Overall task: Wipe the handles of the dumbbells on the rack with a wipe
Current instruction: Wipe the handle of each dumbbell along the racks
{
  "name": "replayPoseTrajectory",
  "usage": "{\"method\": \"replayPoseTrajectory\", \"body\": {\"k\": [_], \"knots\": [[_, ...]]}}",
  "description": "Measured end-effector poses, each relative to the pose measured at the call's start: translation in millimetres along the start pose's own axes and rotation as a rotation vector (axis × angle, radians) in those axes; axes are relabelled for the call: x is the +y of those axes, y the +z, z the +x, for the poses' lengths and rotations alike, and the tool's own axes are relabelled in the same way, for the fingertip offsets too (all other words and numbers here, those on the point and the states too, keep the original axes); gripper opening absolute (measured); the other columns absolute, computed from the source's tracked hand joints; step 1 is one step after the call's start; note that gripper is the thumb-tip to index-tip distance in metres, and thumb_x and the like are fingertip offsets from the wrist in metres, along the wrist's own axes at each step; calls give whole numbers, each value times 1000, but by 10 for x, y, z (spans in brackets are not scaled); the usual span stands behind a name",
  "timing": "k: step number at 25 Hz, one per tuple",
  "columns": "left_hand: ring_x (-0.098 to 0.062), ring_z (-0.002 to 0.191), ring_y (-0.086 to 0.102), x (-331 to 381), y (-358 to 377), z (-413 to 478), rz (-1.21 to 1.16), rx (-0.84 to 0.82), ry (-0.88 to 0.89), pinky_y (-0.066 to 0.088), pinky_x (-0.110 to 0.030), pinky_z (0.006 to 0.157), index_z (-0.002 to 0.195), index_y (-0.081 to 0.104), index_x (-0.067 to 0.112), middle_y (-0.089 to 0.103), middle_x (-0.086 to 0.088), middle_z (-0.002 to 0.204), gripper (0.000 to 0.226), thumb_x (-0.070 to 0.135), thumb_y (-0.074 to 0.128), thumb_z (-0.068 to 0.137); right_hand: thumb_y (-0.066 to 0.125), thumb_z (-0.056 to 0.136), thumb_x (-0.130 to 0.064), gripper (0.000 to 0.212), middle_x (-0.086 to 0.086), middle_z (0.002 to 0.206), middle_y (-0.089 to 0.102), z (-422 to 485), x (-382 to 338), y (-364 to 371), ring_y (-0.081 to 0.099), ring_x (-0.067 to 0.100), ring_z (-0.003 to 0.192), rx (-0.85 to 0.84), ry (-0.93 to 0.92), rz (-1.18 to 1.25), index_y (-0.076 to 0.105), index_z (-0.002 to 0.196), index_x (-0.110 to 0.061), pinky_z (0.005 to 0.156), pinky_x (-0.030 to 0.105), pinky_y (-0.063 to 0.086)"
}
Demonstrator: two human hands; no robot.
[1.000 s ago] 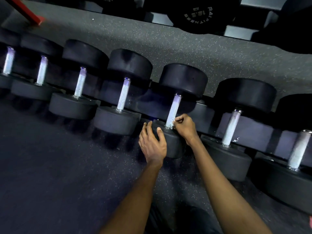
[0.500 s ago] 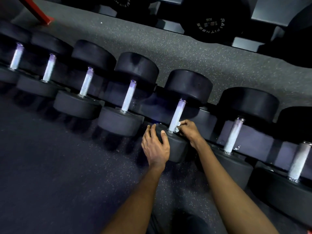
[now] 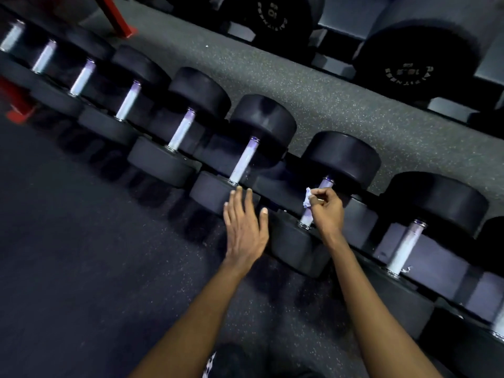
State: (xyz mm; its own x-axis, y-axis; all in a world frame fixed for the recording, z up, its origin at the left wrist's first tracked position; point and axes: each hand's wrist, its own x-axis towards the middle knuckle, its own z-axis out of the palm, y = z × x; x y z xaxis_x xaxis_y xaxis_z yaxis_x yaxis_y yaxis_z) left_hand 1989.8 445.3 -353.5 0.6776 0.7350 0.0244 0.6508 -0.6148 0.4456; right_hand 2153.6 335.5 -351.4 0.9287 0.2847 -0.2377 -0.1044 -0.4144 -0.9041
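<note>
A row of black rubber-headed dumbbells with pale metal handles lies on a low rack (image 3: 441,268). My right hand (image 3: 327,214) pinches a small crumpled white wipe (image 3: 307,199) against the upper middle of one dumbbell handle (image 3: 306,218), fingers curled round the bar. The hand hides part of that handle. My left hand (image 3: 245,225) is flat with straight fingers. Its fingertips are at the near head (image 3: 210,192) of the neighbouring dumbbell on the left, whose handle (image 3: 242,162) is bare.
More dumbbells run off to the left and right. A small white scrap (image 3: 408,269) sits at the base of the handle one dumbbell to the right. Speckled grey floor (image 3: 300,85) lies behind the rack, with large black dumbbells (image 3: 417,66) and a red frame foot (image 3: 122,25) beyond.
My right hand slid the wipe up from the handle's base toward its middle. My left hand left the near head of that dumbbell and moved left to the neighbour's head.
</note>
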Motion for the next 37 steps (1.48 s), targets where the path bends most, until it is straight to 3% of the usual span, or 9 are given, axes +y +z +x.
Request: {"method": "replayPoseTrajectory", "body": {"k": [3, 6, 11, 15, 20, 24, 29, 33, 37], "knots": [[-31, 155, 10, -351, -125, 284, 100, 14, -40, 6, -50, 125, 157, 23, 3, 19, -18, 165, 67, 44, 32, 105, 62, 88, -11, 10, -13, 78, 71, -46, -142, 159, 63, -10, 67, -52, -45, -86, 69, 92, -18, 62, 2, 42], [-33, 154, 14, -584, -200, 503, 90, -21, -58, 15, -52, 125, 158, 21, 3, 21, -18, 165, 65, 41, 34, 107, 61, 87, -10, 14, -8, 81, 72, -24, -271, 369, 67, -1, 75, -109, -136, -132, 69, 88, -22, 71, 11, 50], [-33, 150, 27, -837, -268, 976, -74, -15, -212, 22, -49, 122, 157, 30, 10, 29, -18, 163, 61, 44, 31, 107, 67, 84, -19, 12, -1, 94, 69, 185, -461, 809, 65, 8, 85, -172, -312, -300, 73, 93, -25, 85, 21, 49], [-34, 144, 39, -834, -182, 964, -70, 80, -206, 31, -49, 117, 152, 41, 12, 39, -18, 157, 65, 50, 30, 100, 70, 85, -19, 16, 2, 97, 67, 344, -609, 1222, 67, 10, 84, -273, -428, -385, 76, 100, -21, 83, 17, 49], [-33, 146, 36, -864, -135, 972, -72, 75, -230, 28, -53, 118, 152, 41, 14, 38, -16, 159, 66, 51, 30, 98, 70, 87, -18, 19, 4, 104, 66, 395, -641, 1635, 64, 10, 84, -375, -523, -499, 77, 104, -18, 79, 6, 42], [-35, 144, 37, -876, -101, 939, -62, 73, -227, 29, -55, 117, 151, 44, 17, 39, -16, 158, 67, 53, 26, 97, 73, 86, -20, 17, 6, 102, 67, 365, -530, 1750, 65, 15, 89, -399, -560, -558, 78, 102, -17, 85, 25, 51], [-35, 141, 41, -904, -140, 969, -32, 66, -221, 35, -54, 113, 145, 49, 17, 44, -16, 155, 67, 54, 25, 95, 76, 83, -16, 17, 4, 102, 66, 414, -488, 1816, 64, 10, 84, -387, -526, -575, 79, 100, -16, 73, -3, 35], [-36, 141, 40, -892, -133, 983, -26, 53, -228, 34, -54, 114, 145, 47, 20, 38, -17, 157, 65, 54, 26, 95, 75, 82, -13, 15, 0, 100, 63, 427, -475, 1821, 57, 3, 83, -388, -508, -537, 78, 97, -15, 77, 1, 37], [-38, 143, 37, -865, -148, 960, -9, 10, -298, 27, -60, 117, 145, 46, 24, 36, -18, 159, 60, 55, 27, 96, 72, 83, -10, 13, 2, 99, 60, 388, -457, 1805, 57, 8, 82, -396, -444, -471, 75, 95, -12, 78, 11, 40]]}}
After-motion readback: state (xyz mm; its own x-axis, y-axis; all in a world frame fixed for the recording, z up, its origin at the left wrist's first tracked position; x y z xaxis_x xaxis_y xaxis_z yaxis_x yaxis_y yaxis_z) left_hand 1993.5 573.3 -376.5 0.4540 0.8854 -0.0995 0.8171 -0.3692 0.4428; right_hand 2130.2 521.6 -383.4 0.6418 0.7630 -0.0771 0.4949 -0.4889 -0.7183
